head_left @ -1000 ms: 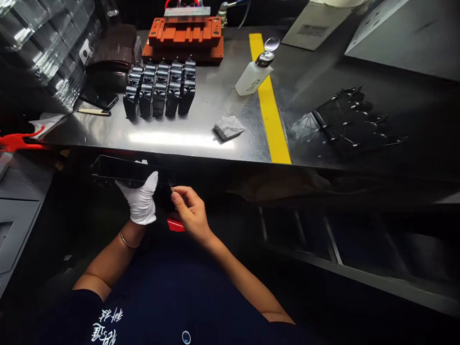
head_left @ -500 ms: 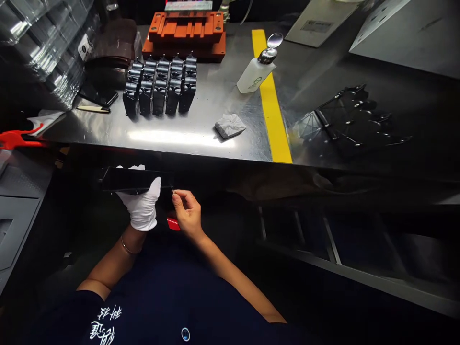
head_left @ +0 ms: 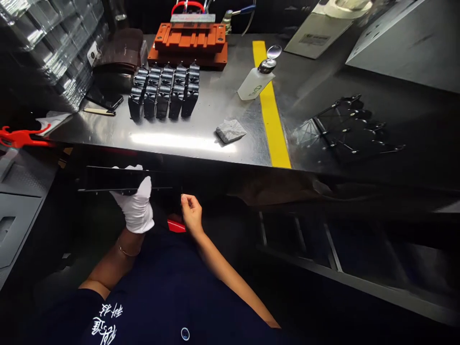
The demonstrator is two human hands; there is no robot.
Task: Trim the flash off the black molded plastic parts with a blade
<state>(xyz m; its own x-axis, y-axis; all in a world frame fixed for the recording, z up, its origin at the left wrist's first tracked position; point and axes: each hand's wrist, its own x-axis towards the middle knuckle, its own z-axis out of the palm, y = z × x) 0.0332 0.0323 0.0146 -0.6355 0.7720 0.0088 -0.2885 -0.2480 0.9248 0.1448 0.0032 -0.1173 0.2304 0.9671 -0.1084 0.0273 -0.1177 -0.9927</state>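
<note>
In a white glove, my left hand (head_left: 137, 208) grips a long black part (head_left: 102, 180) below the table's front edge. The part is held roughly level, and its dark surface blends into the background. My bare right hand (head_left: 192, 211) is to the right of it, thumb and fingertips pinched together. A thin dark sliver rises from that pinch, too small to name. The right hand is apart from the black part. A red object (head_left: 177, 226) shows just below the right hand.
On the metal table (head_left: 201, 120) stand rows of black parts (head_left: 163, 91), an orange fixture (head_left: 190, 40), a white pump bottle (head_left: 255, 84) and a folded grey cloth (head_left: 230, 131). Yellow tape (head_left: 273, 120) crosses the table. Clear trays (head_left: 53, 52) are stacked left; black pieces (head_left: 350, 124) lie right.
My left hand and the black part have moved left. My right hand has shifted a little right and down, away from the part's end. The view has tilted slightly.
</note>
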